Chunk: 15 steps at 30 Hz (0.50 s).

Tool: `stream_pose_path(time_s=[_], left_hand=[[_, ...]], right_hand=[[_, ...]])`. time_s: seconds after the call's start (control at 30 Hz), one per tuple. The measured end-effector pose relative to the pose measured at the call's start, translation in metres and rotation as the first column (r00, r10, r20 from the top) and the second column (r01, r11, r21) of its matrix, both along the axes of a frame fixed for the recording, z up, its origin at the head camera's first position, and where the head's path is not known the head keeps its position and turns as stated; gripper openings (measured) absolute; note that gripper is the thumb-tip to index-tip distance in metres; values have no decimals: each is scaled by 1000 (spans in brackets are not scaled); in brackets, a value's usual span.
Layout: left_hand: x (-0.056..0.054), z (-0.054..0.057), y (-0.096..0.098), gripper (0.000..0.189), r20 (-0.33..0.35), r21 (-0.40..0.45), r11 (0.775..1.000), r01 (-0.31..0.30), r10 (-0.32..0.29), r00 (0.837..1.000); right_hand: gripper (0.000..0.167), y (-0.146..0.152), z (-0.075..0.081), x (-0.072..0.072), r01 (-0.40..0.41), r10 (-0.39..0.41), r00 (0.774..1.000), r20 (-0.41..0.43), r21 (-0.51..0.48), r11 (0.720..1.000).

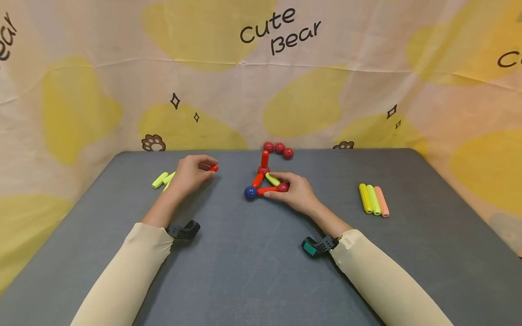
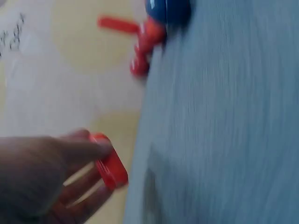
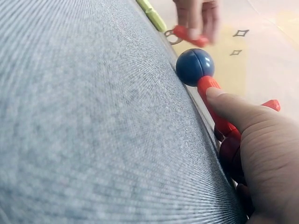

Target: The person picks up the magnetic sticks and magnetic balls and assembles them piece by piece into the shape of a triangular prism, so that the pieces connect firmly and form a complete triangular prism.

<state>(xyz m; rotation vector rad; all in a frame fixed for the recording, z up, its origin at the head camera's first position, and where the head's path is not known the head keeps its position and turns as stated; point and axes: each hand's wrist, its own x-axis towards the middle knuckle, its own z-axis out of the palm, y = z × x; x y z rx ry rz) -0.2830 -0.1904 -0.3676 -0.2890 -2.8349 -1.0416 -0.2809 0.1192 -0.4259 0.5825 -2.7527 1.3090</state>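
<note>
My left hand [image 1: 189, 175] pinches a short red rod [image 2: 112, 167] between thumb and fingers, raised above the table left of a ball-and-rod frame. That frame is a triangle: a blue ball [image 1: 250, 193] in front, a red ball [image 1: 263, 170] behind and another red ball [image 1: 283, 187] at right. Two red rods [image 1: 267, 191] and a yellow-green rod [image 1: 273, 179] join them. From the rear ball a red rod [image 1: 265, 159] stands upright. My right hand [image 1: 297, 194] grips the frame's right corner, thumb along the front red rod, partly covering the right ball.
Several loose red balls [image 1: 279, 148] lie at the table's back edge. Yellow-green rods [image 1: 160, 180] lie beside the left hand, partly hidden by it. At right, a yellow rod [image 1: 365, 198], a green rod [image 1: 373, 199] and a pink rod [image 1: 382, 202] lie side by side. A printed cloth hangs behind.
</note>
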Motion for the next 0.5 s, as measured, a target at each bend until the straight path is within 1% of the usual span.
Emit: stream_pose_path(time_s=[0.03,0.1,0.2,0.27,0.33,0.4,0.5], left_hand=[[2,2,7,30,3,56,998,16,-16,1000],[6,5,20,31,5,156,987,49,-50,999],[13,8,39,33,-5,270,957,108,-111,994],[17,6,49,33,-31,314,937,154,-152,988],[19,3,57,32,-51,348,919,185,-179,983],[21,-2,63,31,-64,381,903,197,-187,980],[23,-7,71,30,-73,426,884,194,-180,981]], right_hand=[[61,0,1,0,-3,3,1000,-1,-1,1000],[62,-1,1,0,-7,7,1000,8,-8,1000],[62,-1,2,0,-10,10,1000,22,-11,1000],[62,-1,2,0,-9,10,1000,25,-13,1000],[62,-1,1,0,-7,7,1000,18,-10,1000],[62,0,1,0,-8,8,1000,11,-10,1000],[62,1,1,0,-11,11,1000,5,-14,1000]])
